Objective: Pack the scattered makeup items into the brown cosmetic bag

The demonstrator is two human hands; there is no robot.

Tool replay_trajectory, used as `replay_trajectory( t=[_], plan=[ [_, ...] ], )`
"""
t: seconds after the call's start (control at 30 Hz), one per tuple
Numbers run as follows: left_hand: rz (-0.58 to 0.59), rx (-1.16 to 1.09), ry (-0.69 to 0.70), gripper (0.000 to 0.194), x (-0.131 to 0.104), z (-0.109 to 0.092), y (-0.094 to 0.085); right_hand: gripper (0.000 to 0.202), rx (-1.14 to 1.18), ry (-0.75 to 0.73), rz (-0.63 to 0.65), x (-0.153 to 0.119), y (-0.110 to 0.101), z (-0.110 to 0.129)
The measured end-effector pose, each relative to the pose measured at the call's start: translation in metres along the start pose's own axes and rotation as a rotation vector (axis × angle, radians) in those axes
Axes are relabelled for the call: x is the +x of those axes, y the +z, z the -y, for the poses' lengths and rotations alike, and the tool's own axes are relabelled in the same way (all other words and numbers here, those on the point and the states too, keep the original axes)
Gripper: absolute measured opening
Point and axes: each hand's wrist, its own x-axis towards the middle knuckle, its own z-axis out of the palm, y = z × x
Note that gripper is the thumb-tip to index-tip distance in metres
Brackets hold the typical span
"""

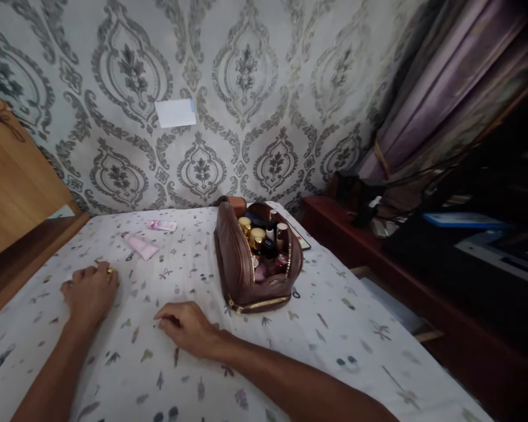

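Observation:
My left hand (90, 290) rests palm down on the white patterned cloth, its fingers loosely bent and apart, with a yellow ring-like band on one finger. My right hand (188, 328) lies on its side nearby, loosely curved, a gap showing between its fingers; I see nothing held in it. Beyond the left hand lie a pink tube (141, 246) and a smaller pink-and-white tube (162, 225). To the right of my right hand stands a brown makeup bag (234, 252), unzipped. Gold-capped bottles (257, 237) and other cosmetics fill it.
The patterned cloth (317, 340) covers the surface up to a wallpapered wall (246, 135). A white card (176, 113) is on that wall. Wooden furniture (17, 181) borders the left; a dark red ledge (330, 225) with cables and a purple curtain (444, 88) are at right.

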Motion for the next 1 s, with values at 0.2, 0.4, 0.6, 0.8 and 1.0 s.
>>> replay_trajectory(
  t=[0.2, 0.4, 0.6, 0.8, 1.0],
  plan=[
    [-0.012, 0.007, 0.024, 0.043, 0.0, 0.001, 0.003, 0.024, 0.171, 0.083, -0.018, 0.001, -0.002, -0.003],
    [-0.107, -0.057, 0.083, 0.044, -0.001, -0.008, 0.003, 0.023, 0.36, 0.152, -0.023, 0.002, -0.001, -0.005],
    [-0.061, -0.769, 0.175, 0.04, 0.002, -0.024, 0.008, 0.021, 0.63, 0.225, -0.025, 0.008, -0.001, -0.015],
    [0.301, -1.496, 0.092, 0.04, -0.011, -0.052, 0.008, 0.039, 0.899, 0.259, -0.09, 0.015, -0.011, -0.012],
    [0.531, -1.651, 0.236, 0.027, -0.027, -0.065, 0.0, 0.055, 1.135, 0.338, -0.198, 0.017, -0.016, -0.012]
  ],
)
